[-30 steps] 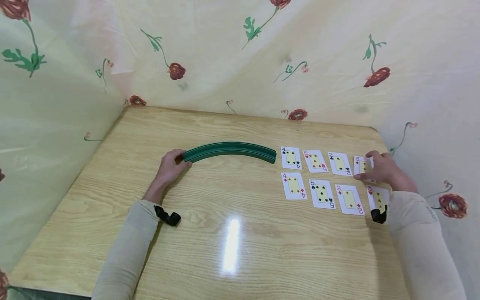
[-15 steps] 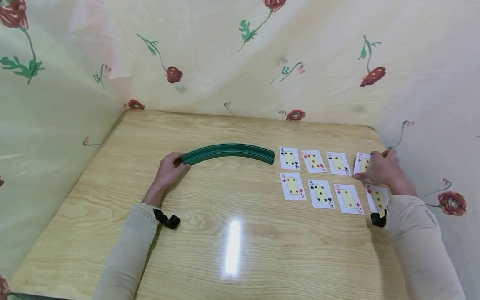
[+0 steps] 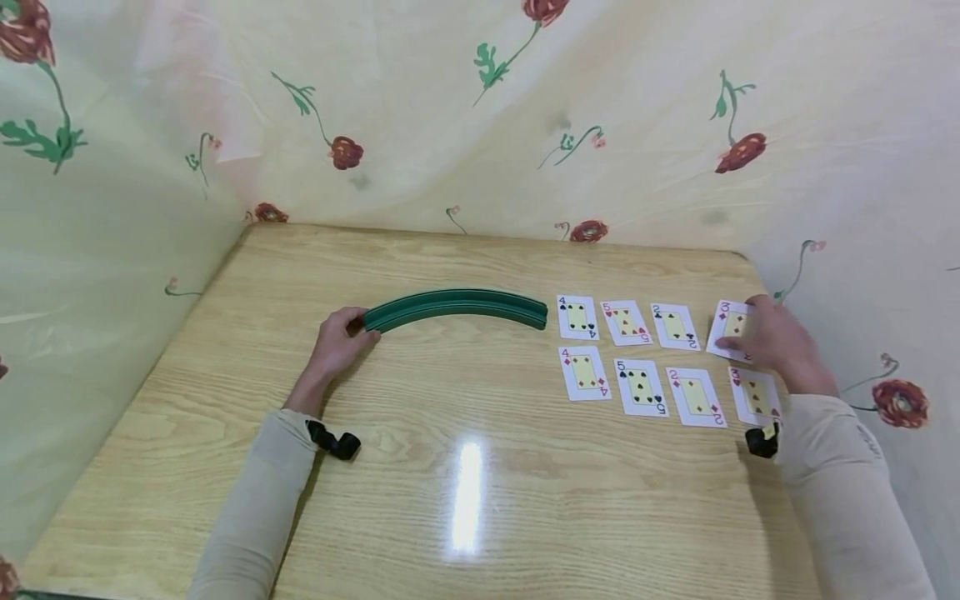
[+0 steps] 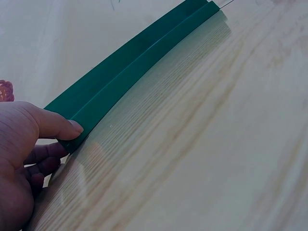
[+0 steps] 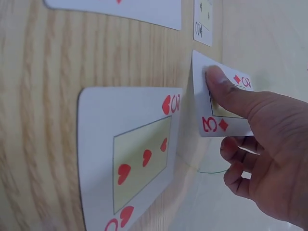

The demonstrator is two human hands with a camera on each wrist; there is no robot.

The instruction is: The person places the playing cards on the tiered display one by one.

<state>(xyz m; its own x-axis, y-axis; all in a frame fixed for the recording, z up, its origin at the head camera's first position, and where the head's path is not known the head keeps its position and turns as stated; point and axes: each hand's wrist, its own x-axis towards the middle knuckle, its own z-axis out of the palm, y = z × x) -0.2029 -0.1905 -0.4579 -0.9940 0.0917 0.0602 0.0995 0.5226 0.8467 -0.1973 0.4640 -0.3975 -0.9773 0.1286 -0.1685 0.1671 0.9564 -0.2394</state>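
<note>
In the head view my left hand [image 3: 337, 343] grips the left end of a curved green playing-card holder [image 3: 457, 302]. Thumb on top and fingers beneath show in the left wrist view, around the green holder [image 4: 130, 70]. My right hand [image 3: 783, 343] pinches the three of diamonds [image 3: 723, 325] at the right end of the back row. Seen from the right wrist, that three of diamonds [image 5: 211, 129] is tilted, with the thumb across its face; the fingers behind it are partly hidden. The three of hearts [image 5: 137, 144] lies flat nearby.
The back row also has a four of spades [image 3: 577, 317], five of hearts [image 3: 627, 322] and two of clubs [image 3: 675, 326]. In front lie a four of diamonds [image 3: 584, 373], five of spades [image 3: 641, 387] and two of diamonds [image 3: 696, 397]. Flowered sheeting [image 3: 420, 108] surrounds the wooden table [image 3: 375, 517].
My right hand has shifted slightly right and taken the three of diamonds between thumb and fingers, tilting it up. The left hand and the card holder stay as they were.
</note>
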